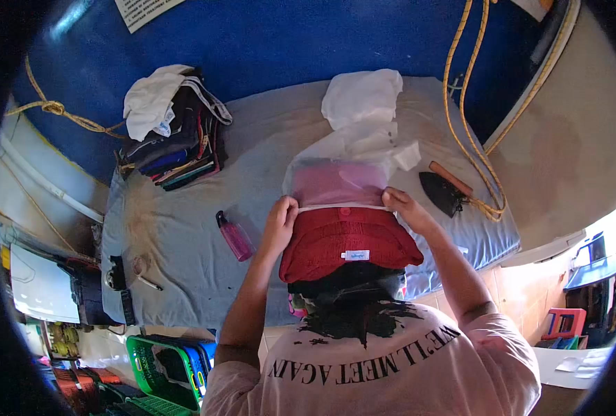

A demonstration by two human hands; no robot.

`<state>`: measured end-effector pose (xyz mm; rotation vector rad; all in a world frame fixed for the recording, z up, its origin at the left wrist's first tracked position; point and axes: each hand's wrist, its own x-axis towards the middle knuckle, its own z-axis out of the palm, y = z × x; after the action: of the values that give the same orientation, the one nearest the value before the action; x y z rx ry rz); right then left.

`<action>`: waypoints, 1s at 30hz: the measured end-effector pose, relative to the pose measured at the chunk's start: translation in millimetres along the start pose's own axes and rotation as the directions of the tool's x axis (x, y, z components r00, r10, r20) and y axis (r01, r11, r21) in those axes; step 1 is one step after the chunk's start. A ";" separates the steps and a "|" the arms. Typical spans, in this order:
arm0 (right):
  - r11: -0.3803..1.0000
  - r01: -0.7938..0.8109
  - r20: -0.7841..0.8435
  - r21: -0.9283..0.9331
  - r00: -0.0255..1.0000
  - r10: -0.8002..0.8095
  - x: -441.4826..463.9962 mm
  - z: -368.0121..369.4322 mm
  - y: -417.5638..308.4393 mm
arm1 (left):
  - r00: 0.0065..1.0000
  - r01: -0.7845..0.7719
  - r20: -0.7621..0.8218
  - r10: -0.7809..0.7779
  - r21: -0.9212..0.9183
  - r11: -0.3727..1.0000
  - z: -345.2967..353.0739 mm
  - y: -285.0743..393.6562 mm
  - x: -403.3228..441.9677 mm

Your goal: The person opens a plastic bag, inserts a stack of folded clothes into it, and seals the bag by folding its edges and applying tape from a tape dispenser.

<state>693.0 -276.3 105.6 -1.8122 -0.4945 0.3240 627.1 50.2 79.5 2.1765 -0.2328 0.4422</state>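
Observation:
A folded red garment [342, 243] with a white label lies in front of me, its far part inside a clear plastic bag [336, 166]. At the left corner of the bag's opening, my left hand [284, 216] pinches the edge against the garment. My right hand [401, 206] grips the opposite corner of the same edge. The bag's mouth stretches straight between both hands, across a button on the garment. Dark folded cloth [349, 277] shows beneath the red garment, close to my chest.
More plastic bags [363, 96] lie beyond on the cloth-covered table [266, 152]. An iron [445, 191] with a hanging yellow cord [453, 104] is to the right. Leftward are a pink bottle [235, 237], a clothes stack [180, 139], and a tape roll [139, 265]. Green baskets [138, 360] stand below.

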 end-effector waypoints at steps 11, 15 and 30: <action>0.748 0.103 -0.216 -0.656 0.924 -0.316 -30.0 44.6 5.3 | 0.992 -0.100 0.095 0.078 0.251 0.963 11.4 26.8 -12.7; 0.724 0.247 -0.130 -0.645 0.898 -0.421 -50.1 47.4 -21.5 | 0.981 -0.192 0.038 0.189 0.257 0.947 0.5 48.6 -38.1; 0.947 -0.222 -0.472 -0.231 0.877 0.091 -54.3 33.0 133.5 | 0.946 0.274 -0.146 -0.289 -0.115 0.955 59.2 -80.6 -89.9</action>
<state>652.7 -307.1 -33.3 -2.1275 -0.0568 -0.0757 583.9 51.7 -47.9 2.0297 0.1440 0.4319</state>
